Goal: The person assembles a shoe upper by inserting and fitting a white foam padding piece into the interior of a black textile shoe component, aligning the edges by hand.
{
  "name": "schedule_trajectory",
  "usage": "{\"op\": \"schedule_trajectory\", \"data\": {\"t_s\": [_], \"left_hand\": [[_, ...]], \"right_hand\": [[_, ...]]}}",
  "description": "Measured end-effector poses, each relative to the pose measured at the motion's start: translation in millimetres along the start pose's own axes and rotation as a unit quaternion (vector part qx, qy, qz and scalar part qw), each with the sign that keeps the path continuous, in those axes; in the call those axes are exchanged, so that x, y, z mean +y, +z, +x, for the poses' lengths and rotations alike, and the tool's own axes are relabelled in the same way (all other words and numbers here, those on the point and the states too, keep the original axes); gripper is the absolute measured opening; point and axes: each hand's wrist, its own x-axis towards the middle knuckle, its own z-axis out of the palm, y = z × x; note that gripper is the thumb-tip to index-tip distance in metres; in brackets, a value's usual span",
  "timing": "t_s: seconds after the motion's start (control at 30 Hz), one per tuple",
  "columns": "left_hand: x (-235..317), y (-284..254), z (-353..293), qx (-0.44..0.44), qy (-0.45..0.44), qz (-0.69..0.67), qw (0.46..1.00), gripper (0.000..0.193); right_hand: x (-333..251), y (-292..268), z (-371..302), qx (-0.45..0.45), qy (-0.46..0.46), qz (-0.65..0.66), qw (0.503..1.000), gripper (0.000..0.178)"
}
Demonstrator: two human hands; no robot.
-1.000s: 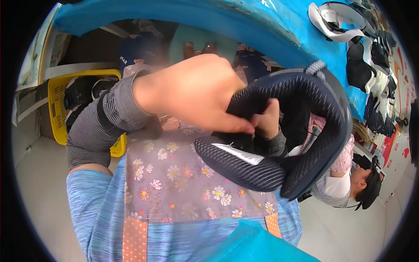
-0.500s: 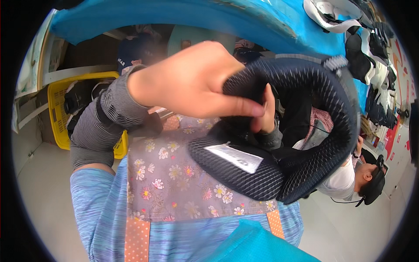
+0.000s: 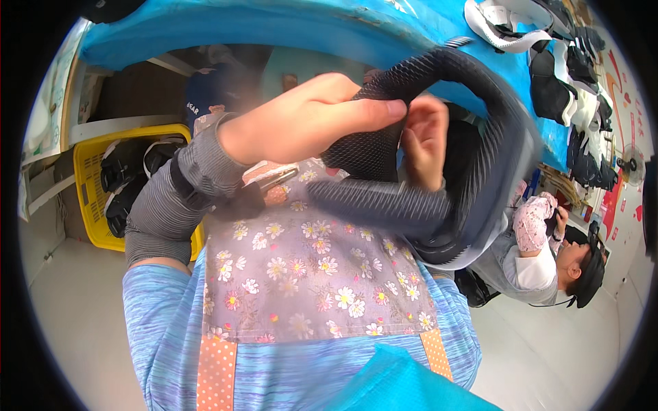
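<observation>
Two hands on dark mesh padded band (image 3: 473, 157): left hand (image 3: 308, 120) pinches upper edge, right hand (image 3: 423, 140) grasps inside loop, spreading it over floral apron (image 3: 308, 274).

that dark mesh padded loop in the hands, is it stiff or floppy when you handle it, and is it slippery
Probably springy rather than floppy: the dark mesh padded loop holds a curved arch between the left hand and right hand. It bends under the fingers, so likely soft padding and light for its size. The ribbed mesh surface should grip well, not slip.

Bright, even light; strong fisheye bending at rim; near hands slightly blurred.
</observation>
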Motion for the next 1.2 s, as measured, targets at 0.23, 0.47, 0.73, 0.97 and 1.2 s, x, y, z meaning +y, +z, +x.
{"op": "schedule_trajectory", "data": {"t_s": [0.23, 0.47, 0.73, 0.97, 1.2], "left_hand": [[15, 8, 14, -0.066, -0.221, 0.109, 0.967, 0.046], [24, 16, 28, 0.06, 0.002, 0.409, 0.911, 0.054], [28, 29, 26, 0.035, -0.001, 0.307, 0.951, 0.047], [15, 29, 30, -0.125, 0.027, 0.313, 0.941, 0.068], [10, 4, 20, -0.017, -0.04, 0.428, 0.903, 0.047]], "right_hand": [[-12, -40, 30, 0.017, -0.22, -0.097, 0.97, 0.042], [-4, -43, 28, -0.136, -0.062, 0.165, 0.975, 0.029], [-11, -32, 30, -0.045, -0.111, 0.204, 0.972, 0.023], [20, -3, 45, -0.247, 0.161, 0.515, 0.805, 0.022], [40, -9, 43, -0.166, 0.081, 0.418, 0.889, 0.028]]}}
